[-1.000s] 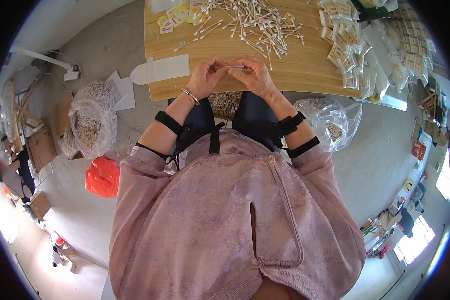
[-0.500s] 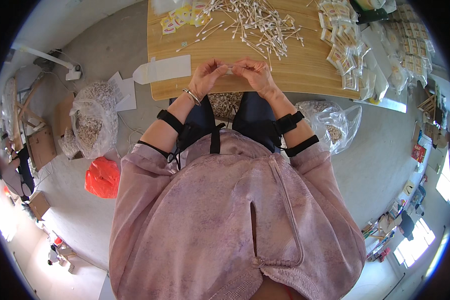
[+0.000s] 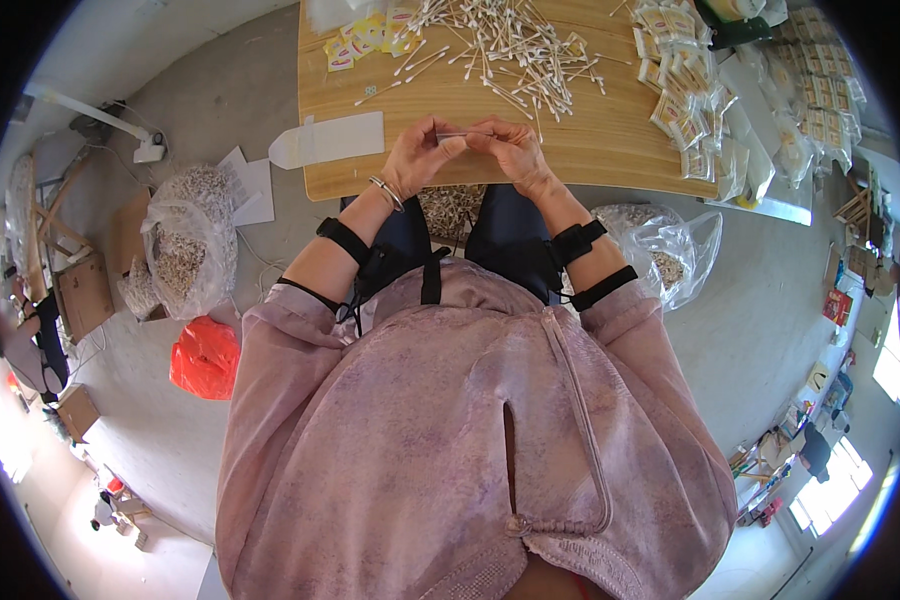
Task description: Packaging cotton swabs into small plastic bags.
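Both hands meet at the near edge of the wooden desk (image 3: 610, 150). The left hand (image 3: 420, 160) and the right hand (image 3: 515, 155) hold a small clear sleeve (image 3: 462, 131) stretched level between them, each grip clamped on one end with fingertips pinched shut. The sleeve sits just above the desk edge, in front of the person's chest; what is inside it is too small to tell, though it may be a thin stick. A bracelet (image 3: 386, 193) circles the left wrist, and black straps (image 3: 590, 262) wrap both forearms.

Beyond the hands, a loose heap of white cotton swabs (image 3: 515, 45) spreads across the middle of the desk. Yellow and white packets (image 3: 365, 40) lie at the far left of it, and a flat white envelope (image 3: 332, 140) lies near the left hand. Rows of small filled packets (image 3: 690, 90) cover the right side of the desk.

On the floor, a clear bag of pale scraps (image 3: 185, 250) stands to the left with a red bag (image 3: 205, 358) near it, and another clear bag (image 3: 660, 250) sits to the right of the knees.
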`<state>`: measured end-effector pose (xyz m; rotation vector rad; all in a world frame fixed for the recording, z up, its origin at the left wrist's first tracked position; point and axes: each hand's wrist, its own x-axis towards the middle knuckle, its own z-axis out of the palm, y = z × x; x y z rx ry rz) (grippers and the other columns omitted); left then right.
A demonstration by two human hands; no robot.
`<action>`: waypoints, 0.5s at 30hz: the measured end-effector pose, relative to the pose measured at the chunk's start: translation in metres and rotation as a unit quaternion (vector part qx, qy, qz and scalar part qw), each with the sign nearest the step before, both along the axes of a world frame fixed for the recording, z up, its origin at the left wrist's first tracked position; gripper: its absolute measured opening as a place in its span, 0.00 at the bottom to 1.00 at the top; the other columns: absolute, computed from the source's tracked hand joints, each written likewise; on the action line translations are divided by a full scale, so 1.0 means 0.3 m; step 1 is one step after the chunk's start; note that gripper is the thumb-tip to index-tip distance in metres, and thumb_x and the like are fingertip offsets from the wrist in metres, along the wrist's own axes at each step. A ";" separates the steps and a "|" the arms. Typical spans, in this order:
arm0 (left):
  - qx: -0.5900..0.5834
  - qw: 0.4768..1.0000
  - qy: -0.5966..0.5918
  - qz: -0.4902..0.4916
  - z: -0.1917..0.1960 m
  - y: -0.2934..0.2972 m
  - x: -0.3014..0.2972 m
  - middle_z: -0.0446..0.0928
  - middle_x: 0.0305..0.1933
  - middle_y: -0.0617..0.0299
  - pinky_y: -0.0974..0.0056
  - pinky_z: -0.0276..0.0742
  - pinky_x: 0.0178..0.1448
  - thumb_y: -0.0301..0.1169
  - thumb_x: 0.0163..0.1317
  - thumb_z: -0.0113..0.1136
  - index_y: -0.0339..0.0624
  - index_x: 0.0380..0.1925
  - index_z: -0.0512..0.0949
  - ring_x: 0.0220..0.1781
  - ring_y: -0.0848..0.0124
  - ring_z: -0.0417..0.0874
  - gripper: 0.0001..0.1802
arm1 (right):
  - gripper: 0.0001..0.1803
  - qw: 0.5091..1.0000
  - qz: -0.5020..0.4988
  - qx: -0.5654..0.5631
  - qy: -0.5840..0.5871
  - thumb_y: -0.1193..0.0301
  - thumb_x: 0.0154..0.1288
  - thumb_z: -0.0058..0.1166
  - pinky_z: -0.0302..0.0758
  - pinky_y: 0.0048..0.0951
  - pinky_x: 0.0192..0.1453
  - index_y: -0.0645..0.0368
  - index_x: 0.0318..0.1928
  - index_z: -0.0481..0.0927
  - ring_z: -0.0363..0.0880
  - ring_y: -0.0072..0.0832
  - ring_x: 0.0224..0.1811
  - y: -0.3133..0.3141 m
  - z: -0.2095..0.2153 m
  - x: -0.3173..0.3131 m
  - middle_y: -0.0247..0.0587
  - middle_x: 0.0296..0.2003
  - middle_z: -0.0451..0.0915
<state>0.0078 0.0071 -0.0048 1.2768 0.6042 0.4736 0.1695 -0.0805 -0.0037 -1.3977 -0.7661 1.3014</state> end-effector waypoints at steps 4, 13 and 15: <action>0.022 0.999 -0.036 -0.013 -0.047 0.011 -0.003 0.78 0.34 0.67 0.73 0.73 0.45 0.25 0.59 0.62 0.38 0.36 0.74 0.40 0.81 0.75 0.08 | 0.07 1.000 0.009 0.030 -0.002 0.74 0.60 0.57 0.69 0.19 0.48 0.62 0.36 0.84 0.74 0.17 0.39 0.004 0.009 -0.012 0.31 0.35 0.80; -0.110 0.992 -0.055 0.019 -0.066 0.007 -0.014 0.79 0.40 0.63 0.72 0.71 0.50 0.21 0.58 0.59 0.40 0.31 0.74 0.41 0.79 0.76 0.04 | 0.08 0.999 0.036 0.015 0.033 0.73 0.58 0.58 0.70 0.19 0.46 0.63 0.37 0.84 0.75 0.17 0.38 0.010 0.022 0.004 0.31 0.34 0.80; -0.161 0.982 -0.094 0.013 -0.077 0.014 -0.015 0.78 0.43 0.62 0.72 0.71 0.50 0.21 0.59 0.57 0.41 0.30 0.75 0.42 0.79 0.75 0.02 | 0.08 0.999 0.032 0.030 0.027 0.73 0.58 0.58 0.70 0.19 0.46 0.63 0.38 0.84 0.75 0.17 0.38 0.010 0.027 0.001 0.32 0.34 0.80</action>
